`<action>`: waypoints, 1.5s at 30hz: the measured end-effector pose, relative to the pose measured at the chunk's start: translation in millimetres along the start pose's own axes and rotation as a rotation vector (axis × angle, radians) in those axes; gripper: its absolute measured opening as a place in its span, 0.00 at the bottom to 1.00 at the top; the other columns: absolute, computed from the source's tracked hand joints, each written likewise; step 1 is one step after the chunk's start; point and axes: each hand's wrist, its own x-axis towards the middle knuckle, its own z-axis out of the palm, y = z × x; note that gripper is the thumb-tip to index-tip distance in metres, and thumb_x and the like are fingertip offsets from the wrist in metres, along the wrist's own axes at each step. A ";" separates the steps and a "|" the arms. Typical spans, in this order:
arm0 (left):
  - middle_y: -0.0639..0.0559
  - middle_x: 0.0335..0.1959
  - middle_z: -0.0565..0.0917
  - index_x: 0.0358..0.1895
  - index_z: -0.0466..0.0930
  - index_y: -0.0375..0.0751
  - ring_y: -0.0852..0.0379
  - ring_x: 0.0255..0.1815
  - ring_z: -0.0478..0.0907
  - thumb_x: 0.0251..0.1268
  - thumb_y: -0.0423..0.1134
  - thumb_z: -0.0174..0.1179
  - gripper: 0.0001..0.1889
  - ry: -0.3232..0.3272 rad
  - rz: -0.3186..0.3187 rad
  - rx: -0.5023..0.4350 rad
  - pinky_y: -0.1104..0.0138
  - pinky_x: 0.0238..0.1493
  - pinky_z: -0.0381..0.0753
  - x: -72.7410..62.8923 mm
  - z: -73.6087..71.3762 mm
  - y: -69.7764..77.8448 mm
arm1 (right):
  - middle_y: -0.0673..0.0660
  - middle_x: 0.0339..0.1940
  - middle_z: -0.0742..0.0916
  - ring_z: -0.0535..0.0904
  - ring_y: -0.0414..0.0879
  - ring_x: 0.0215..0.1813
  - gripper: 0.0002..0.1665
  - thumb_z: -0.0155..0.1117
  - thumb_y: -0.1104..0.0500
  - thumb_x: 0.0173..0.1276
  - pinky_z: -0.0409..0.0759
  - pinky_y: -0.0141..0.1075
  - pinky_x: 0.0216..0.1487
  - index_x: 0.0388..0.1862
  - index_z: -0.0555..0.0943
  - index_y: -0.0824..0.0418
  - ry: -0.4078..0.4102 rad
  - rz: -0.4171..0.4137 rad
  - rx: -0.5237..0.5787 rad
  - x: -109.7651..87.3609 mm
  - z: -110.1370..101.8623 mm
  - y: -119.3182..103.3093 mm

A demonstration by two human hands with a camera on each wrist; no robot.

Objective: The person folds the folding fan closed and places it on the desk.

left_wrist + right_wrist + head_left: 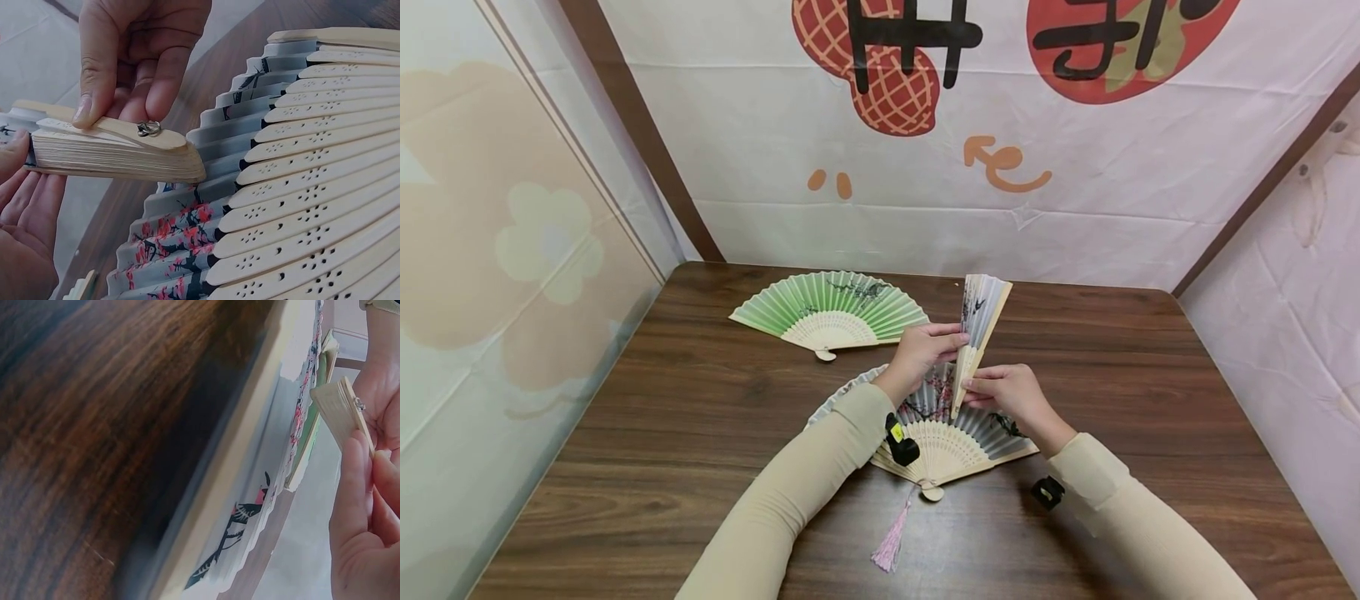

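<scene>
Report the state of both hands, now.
Left hand: closed, holding the nearly folded fan partway along.
Right hand: closed, pinching the same fan nearer its narrow end.

- The worktop [647, 467] is showing dark brown wood grain and rounded rear corners.
- A white rear cloth [887, 237] is hanging behind the worktop, with horizontal creases crossing it.
- A red peanut print [883, 75] with a pale lattice is occupying the cloth's upper middle; bold black lettering [917, 33] is overlapping it.
- A red rounded print [1090, 87] is sitting to the right, also bearing black strokes.
- Orange marks [844, 185] are appearing below the peanut print.
- Brown bands [643, 133] are sloping along both sides of the cloth.
- A left panel [445, 467] is displaying faded peach and pale green flowers.
- A pale right panel [1285, 333] is flanking the worktop.
</scene>
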 end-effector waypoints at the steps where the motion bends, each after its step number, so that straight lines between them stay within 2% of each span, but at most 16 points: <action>1: 0.38 0.55 0.85 0.56 0.83 0.32 0.49 0.52 0.86 0.62 0.34 0.69 0.19 -0.001 0.002 0.002 0.64 0.54 0.87 0.4 -0.1 -0.3 | 0.53 0.24 0.89 0.86 0.38 0.27 0.19 0.64 0.70 0.68 0.90 0.31 0.35 0.53 0.77 0.84 0.001 0.000 -0.009 0.1 0.0 0.0; 16: 0.36 0.52 0.86 0.54 0.83 0.30 0.49 0.50 0.87 0.62 0.32 0.69 0.18 -0.002 0.002 0.003 0.63 0.53 0.88 1.5 3.5 1.0 | 0.54 0.26 0.90 0.86 0.38 0.27 0.20 0.65 0.67 0.67 0.90 0.32 0.34 0.53 0.78 0.82 0.006 0.007 -0.076 4.7 -1.5 0.0; 23: 0.37 0.52 0.86 0.53 0.84 0.30 0.49 0.51 0.87 0.61 0.33 0.69 0.17 0.004 0.005 0.017 0.64 0.53 0.88 1.8 4.3 1.5 | 0.59 0.28 0.91 0.86 0.38 0.26 0.20 0.67 0.66 0.67 0.90 0.34 0.35 0.52 0.80 0.80 0.030 -0.007 -0.137 4.2 0.8 -3.5; 29: 0.40 0.50 0.88 0.51 0.86 0.33 0.50 0.49 0.87 0.60 0.35 0.71 0.16 0.032 0.012 0.049 0.65 0.51 0.88 -0.6 6.1 1.3 | 0.61 0.27 0.91 0.86 0.38 0.26 0.19 0.68 0.65 0.66 0.90 0.34 0.34 0.50 0.81 0.80 0.045 -0.029 -0.173 1.6 4.2 -5.4; 35: 0.41 0.48 0.88 0.49 0.87 0.36 0.51 0.47 0.88 0.57 0.40 0.74 0.18 0.042 0.047 0.098 0.66 0.49 0.89 -2.4 8.0 -1.2 | 0.64 0.28 0.90 0.86 0.39 0.26 0.18 0.68 0.67 0.66 0.90 0.36 0.35 0.49 0.81 0.81 0.050 -0.044 -0.177 0.9 5.6 -5.4; 45: 0.43 0.47 0.89 0.49 0.88 0.39 0.53 0.46 0.88 0.57 0.41 0.73 0.17 0.054 0.052 0.112 0.66 0.49 0.89 -4.9 11.5 0.1 | 0.64 0.29 0.91 0.88 0.43 0.26 0.18 0.66 0.66 0.67 0.91 0.37 0.35 0.51 0.81 0.79 0.052 -0.019 -0.190 1.5 4.3 -5.0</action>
